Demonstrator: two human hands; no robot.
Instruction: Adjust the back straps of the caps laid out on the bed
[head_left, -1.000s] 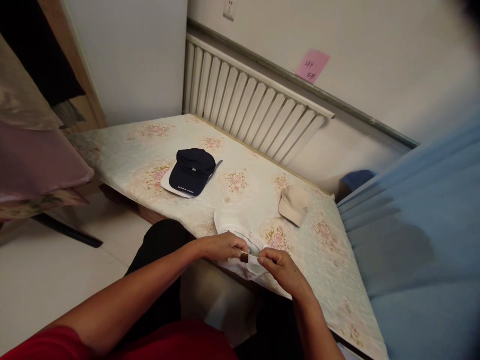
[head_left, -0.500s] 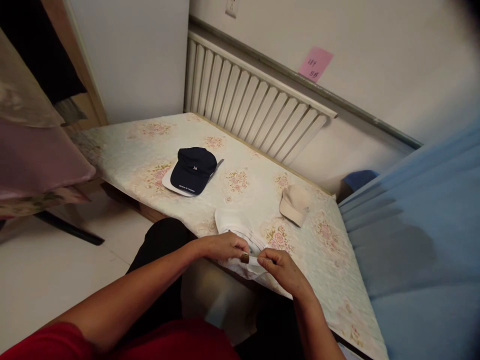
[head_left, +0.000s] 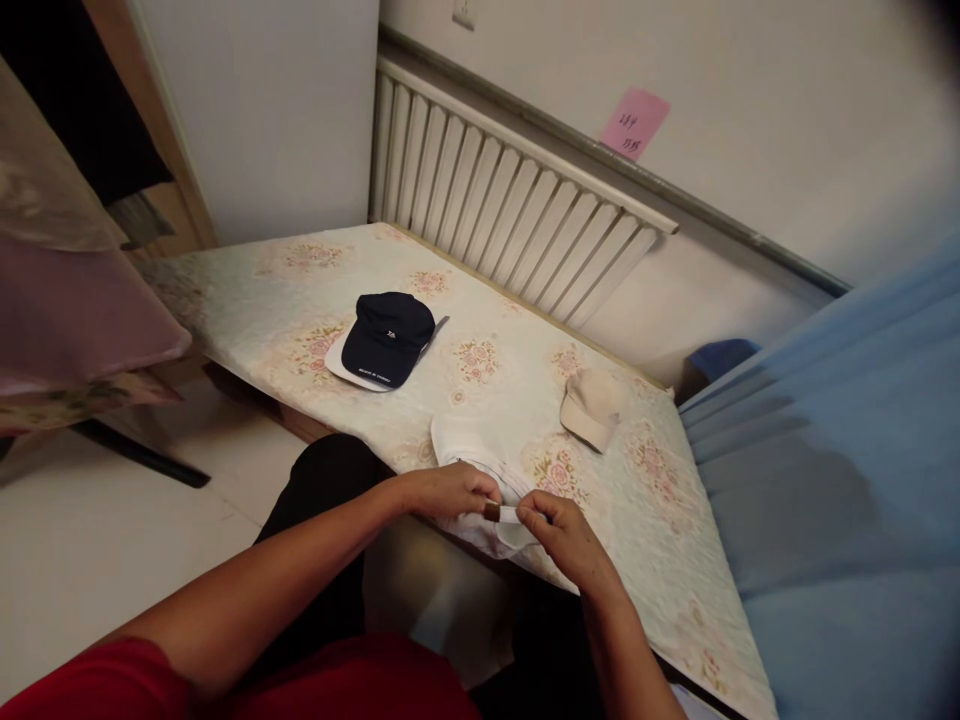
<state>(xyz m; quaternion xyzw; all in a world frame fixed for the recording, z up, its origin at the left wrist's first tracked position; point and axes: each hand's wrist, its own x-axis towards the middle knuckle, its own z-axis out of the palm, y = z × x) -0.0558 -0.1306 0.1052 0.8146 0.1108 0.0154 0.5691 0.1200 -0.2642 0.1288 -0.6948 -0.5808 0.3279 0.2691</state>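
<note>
White cap [head_left: 459,437], one, at the near edge of a floral bed cover [head_left: 525,385]; over its opening, a white strap [head_left: 508,514] with brown end piece [head_left: 491,511], gripped brown end by left hand [head_left: 454,490], white end pinched by right hand [head_left: 561,528]. Navy cap [head_left: 388,335], one, lying over a white brim [head_left: 335,366]. Beige cap [head_left: 591,408], one, lying toward the right.

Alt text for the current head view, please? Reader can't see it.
A person's left hand and right hand hold a white strap with a brown piece, at a white cap on the near edge of a floral sheet. Beyond lie a navy cap, left, and a beige cap, right, with a radiator behind.
</note>
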